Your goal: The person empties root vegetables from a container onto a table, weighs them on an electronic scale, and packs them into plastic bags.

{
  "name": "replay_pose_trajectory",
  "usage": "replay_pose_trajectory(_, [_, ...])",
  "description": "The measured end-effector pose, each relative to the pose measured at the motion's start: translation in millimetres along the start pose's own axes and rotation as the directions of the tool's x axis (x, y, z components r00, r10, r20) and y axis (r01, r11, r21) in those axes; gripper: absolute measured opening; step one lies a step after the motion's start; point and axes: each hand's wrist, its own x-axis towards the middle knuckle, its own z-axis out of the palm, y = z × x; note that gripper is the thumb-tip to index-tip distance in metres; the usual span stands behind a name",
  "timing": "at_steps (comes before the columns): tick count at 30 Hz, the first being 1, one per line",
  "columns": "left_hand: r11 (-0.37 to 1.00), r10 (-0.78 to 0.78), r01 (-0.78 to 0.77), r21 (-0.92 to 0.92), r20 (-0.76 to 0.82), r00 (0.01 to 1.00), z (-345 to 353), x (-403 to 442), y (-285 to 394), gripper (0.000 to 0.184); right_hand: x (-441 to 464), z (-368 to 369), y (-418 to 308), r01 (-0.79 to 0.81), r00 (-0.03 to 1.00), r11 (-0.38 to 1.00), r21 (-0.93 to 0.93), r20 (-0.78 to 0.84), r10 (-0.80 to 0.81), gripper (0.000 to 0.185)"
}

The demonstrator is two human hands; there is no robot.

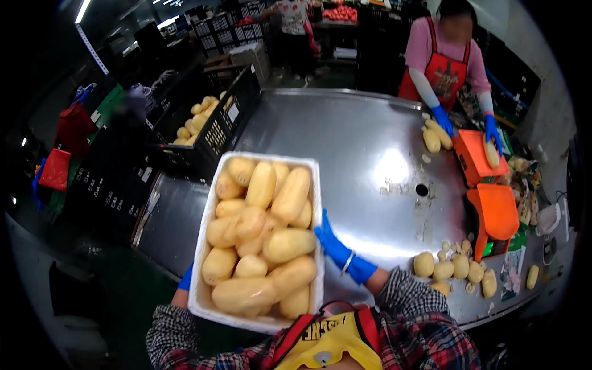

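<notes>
A white foam box heaped with pale yellow lotus roots is held up in front of me over the near edge of the table. My right hand, in a blue glove, presses against the box's right wall. On the other side my left hand, also blue-gloved, grips the left wall; its fingers are mostly hidden behind the box.
The steel table has a drain hole. A black crate of lotus roots stands at the left. Orange scales, loose roots and scraps lie at the right. A co-worker in blue gloves handles a root at far right.
</notes>
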Motion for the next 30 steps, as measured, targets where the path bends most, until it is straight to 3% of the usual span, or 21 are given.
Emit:
replay_pose_trajectory(1, [1.0, 0.009, -0.009, 0.001, -0.012, 1.0, 6, -1, 2, 0.055, 6, -17, -6, -0.023, 1.0, 1.0, -0.004, 0.003, 0.023, 0.089])
replay_pose_trajectory(2, [1.0, 0.009, -0.008, 0.008, -0.03, 1.0, 8, -9, 3, 0.055, 19, -36, 6, 0.025, 0.999, 0.993, 0.118, 0.02, -0.027, 0.084])
replay_pose_trajectory(4, [1.0, 0.019, -0.019, 0.014, -0.059, 0.998, 19, -19, 4, 0.054, 40, -76, 25, -0.027, 1.0, 0.952, 0.303, 0.014, 0.024, 0.078])
replay_pose_trajectory(5, [1.0, 0.025, -0.024, 0.017, -0.079, 0.997, 24, -24, 2, 0.054, 47, -90, 15, 0.023, 0.988, 0.998, 0.062, -0.155, -0.013, 0.08])
replay_pose_trajectory(6, [0.999, 0.033, -0.031, 0.016, -0.102, 0.994, 28, -32, -1, 0.054, 45, -89, -32, 0.068, 0.959, 0.997, -0.032, -0.273, -0.074, 0.082])
replay_pose_trajectory(7, [0.999, 0.044, -0.041, 0.028, -0.122, 0.992, 34, -36, -2, 0.054, 58, -100, -50, 0.152, 0.949, 0.987, 0.045, -0.285, -0.134, 0.086])
replay_pose_trajectory(8, [0.998, 0.049, -0.041, 0.055, -0.156, 0.987, 36, -45, -6, 0.053, 78, -115, -60, 0.257, 0.89, 0.949, -0.182, -0.337, -0.306, 0.088])
replay_pose_trajectory(9, [0.996, 0.06, -0.047, 0.077, -0.181, 0.982, 41, -50, -7, 0.053, 97, -129, -72, 0.294, 0.872, 0.923, -0.25, -0.324, -0.366, 0.087])
replay_pose_trajectory(11, [0.987, 0.069, -0.033, 0.156, -0.226, 0.972, 49, -55, -2, 0.053, 139, -150, -100, 0.136, 0.938, 0.931, -0.338, -0.257, -0.23, 0.07])
replay_pose_trajectory(13, [0.962, 0.065, 0.011, 0.272, -0.268, 0.961, 55, -58, 4, 0.051, 174, -161, -114, 0.167, 0.964, 0.95, -0.263, -0.158, -0.213, 0.081])
replay_pose_trajectory(15, [0.863, 0.162, 0.009, 0.505, -0.293, 0.942, 78, -67, 18, 0.047, 195, -167, -124, 0.191, 0.975, 0.956, -0.223, -0.071, -0.211, 0.085])
replay_pose_trajectory(18, [0.983, 0.186, -0.18, 0.046, -0.236, 0.954, 113, -37, 14, 0.043, 192, -174, -129, 0.224, 0.974, 0.96, -0.166, 0.061, -0.217, 0.08])
replay_pose_trajectory(20, [0.963, 0.203, -0.167, 0.211, -0.159, 0.966, 137, -35, 40, 0.042, 180, -185, -134, 0.25, 0.956, 0.966, -0.063, 0.172, -0.236, 0.076])
replay_pose_trajectory(22, [0.89, 0.257, -0.199, 0.409, -0.089, 0.962, 150, -34, 48, 0.042, 167, -198, -130, 0.267, 0.953, 0.963, 0.027, 0.142, -0.268, 0.074])
replay_pose_trajectory(25, [0.885, 0.29, -0.205, 0.417, -0.151, 0.945, 173, -35, 55, 0.041, 163, -223, -126, 0.269, 0.954, 0.956, 0.12, 0.102, -0.281, 0.073])
replay_pose_trajectory(28, [0.766, 0.381, -0.219, 0.605, -0.152, 0.912, 203, -30, 64, 0.043, 155, -250, -105, 0.268, 0.959, 0.943, 0.198, 0.038, -0.28, 0.07])
replay_pose_trajectory(30, [0.774, 0.379, -0.224, 0.592, -0.15, 0.913, 248, -27, 74, 0.043, 144, -273, -96, 0.247, 0.967, 0.935, 0.254, -0.006, -0.254, 0.068])
